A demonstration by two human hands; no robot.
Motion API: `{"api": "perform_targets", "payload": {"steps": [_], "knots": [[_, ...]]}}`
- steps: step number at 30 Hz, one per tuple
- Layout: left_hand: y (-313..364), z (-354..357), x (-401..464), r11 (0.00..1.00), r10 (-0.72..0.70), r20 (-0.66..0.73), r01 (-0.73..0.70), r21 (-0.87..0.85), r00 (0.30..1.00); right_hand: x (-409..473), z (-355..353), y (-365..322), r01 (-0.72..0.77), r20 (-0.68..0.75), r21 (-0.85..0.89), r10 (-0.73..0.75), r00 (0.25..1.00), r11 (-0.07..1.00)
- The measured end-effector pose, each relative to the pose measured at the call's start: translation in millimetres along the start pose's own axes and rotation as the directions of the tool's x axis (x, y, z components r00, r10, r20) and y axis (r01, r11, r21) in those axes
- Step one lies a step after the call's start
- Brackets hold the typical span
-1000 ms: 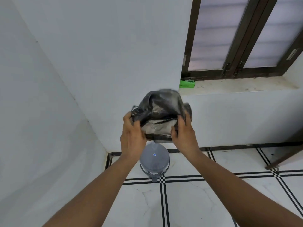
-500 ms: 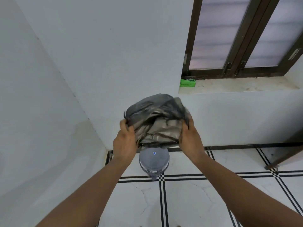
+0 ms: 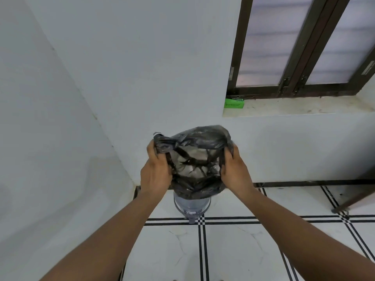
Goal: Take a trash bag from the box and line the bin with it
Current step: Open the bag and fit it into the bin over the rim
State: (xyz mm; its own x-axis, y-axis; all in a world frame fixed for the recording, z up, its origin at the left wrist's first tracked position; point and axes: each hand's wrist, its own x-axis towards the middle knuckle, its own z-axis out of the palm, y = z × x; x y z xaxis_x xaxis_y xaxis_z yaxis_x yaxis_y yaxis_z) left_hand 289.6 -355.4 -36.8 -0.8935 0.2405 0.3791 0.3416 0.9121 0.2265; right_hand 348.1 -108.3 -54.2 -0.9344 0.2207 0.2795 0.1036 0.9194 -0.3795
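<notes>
As hands (image 3: 194, 173) spread trash bag (image 3: 195, 159), bin (image 3: 191, 205) below

- A room corner in a home, by the look of the fittings.
- Plain white painted walls (image 3: 142, 57) meet at the corner.
- White marble-look floor tiles (image 3: 243, 250) carry black striped borders.
- A dark-framed window (image 3: 300, 47) with frosted panes sits above a stone sill (image 3: 304, 107).

Head view – forward, down, near both hands (image 3: 156, 175).
</notes>
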Motion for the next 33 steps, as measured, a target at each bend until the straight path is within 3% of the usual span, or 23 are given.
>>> {"api": "perform_targets", "payload": {"steps": [1,2,3,4,5,6,7,9,10,12,15,16,18,19,20,21,22,23,25,27,33], "knots": [[-4,3,-4,0.997,0.051,0.121,-0.057,0.052,0.991,-4,4,7,0.001,0.179,-0.094,0.015,0.984,0.996],[-7,4,-7,0.984,0.078,0.298,-0.122,0.133,0.951,-8,4,11,0.052,0.454,-0.222,0.056,0.889,0.974],[-8,1,-11,0.964,0.052,0.510,-0.177,0.201,0.858,-13,4,15,0.118,0.719,-0.303,0.145,0.680,0.946],[-8,0,-15,0.947,-0.017,0.721,-0.219,0.233,0.693,-17,5,16,0.115,0.869,-0.314,0.236,0.436,0.943],[-9,1,-19,0.948,-0.090,0.845,-0.214,0.235,0.527,-20,7,16,0.055,0.920,-0.303,0.277,0.277,0.951],[-9,3,-20,0.963,-0.133,0.882,-0.151,0.223,0.453,-21,6,15,0.018,0.925,-0.282,0.268,0.269,0.959],[-10,5,-21,0.975,-0.151,0.859,-0.069,0.211,0.490,-19,6,14,0.020,0.898,-0.254,0.228,0.377,0.967],[-12,8,-16,0.976,-0.217,0.663,0.138,0.170,0.717,-10,11,15,-0.025,0.673,-0.178,0.140,0.726,0.984],[-8,4,-14,0.969,-0.246,0.518,0.217,0.116,0.820,-6,10,13,-0.074,0.514,-0.073,0.101,0.852,0.995],[-2,-1,-10,0.971,-0.237,0.240,0.240,0.016,0.942,-2,8,11,-0.060,0.238,0.107,0.033,0.971,0.992],[3,-11,-11,0.988,-0.157,-0.002,0.157,0.009,0.988,-6,3,7,-0.026,0.024,0.069,0.024,0.999,0.997],[1,-9,-14,0.992,-0.118,0.007,0.117,0.044,0.993,-10,4,8,-0.023,0.054,0.020,0.022,0.998,1.000],[-5,-2,-24,0.987,-0.035,0.252,-0.007,0.162,0.967,-18,8,13,0.001,0.359,-0.124,0.044,0.932,0.992],[-8,1,-29,0.970,-0.034,0.442,-0.076,0.230,0.896,-23,7,15,0.064,0.583,-0.239,0.090,0.807,0.969],[-11,4,-34,0.953,-0.078,0.631,-0.129,0.275,0.772,-27,6,15,0.131,0.748,-0.310,0.157,0.645,0.942],[-11,7,-39,0.950,-0.133,0.758,-0.136,0.281,0.638,-30,6,16,0.166,0.822,-0.336,0.203,0.532,0.927],[-11,7,-41,0.960,-0.176,0.807,-0.083,0.267,0.564,-31,5,16,0.157,0.836,-0.328,0.210,0.507,0.931],[-11,9,-41,0.972,-0.191,0.795,0.000,0.233,0.576,-31,6,17,0.101,0.812,-0.289,0.188,0.553,0.952],[-10,12,-37,0.976,-0.217,0.679,0.143,0.164,0.702,-25,8,21,-0.063,0.696,-0.163,0.160,0.700,0.985],[-7,12,-30,0.972,-0.233,0.573,0.204,0.116,0.786,-19,11,23,-0.125,0.604,-0.032,0.119,0.788,0.992],[-11,11,-23,0.954,-0.295,0.415,0.290,0.077,0.861,-15,21,20,-0.089,0.471,0.083,0.040,0.881,0.993]]}}
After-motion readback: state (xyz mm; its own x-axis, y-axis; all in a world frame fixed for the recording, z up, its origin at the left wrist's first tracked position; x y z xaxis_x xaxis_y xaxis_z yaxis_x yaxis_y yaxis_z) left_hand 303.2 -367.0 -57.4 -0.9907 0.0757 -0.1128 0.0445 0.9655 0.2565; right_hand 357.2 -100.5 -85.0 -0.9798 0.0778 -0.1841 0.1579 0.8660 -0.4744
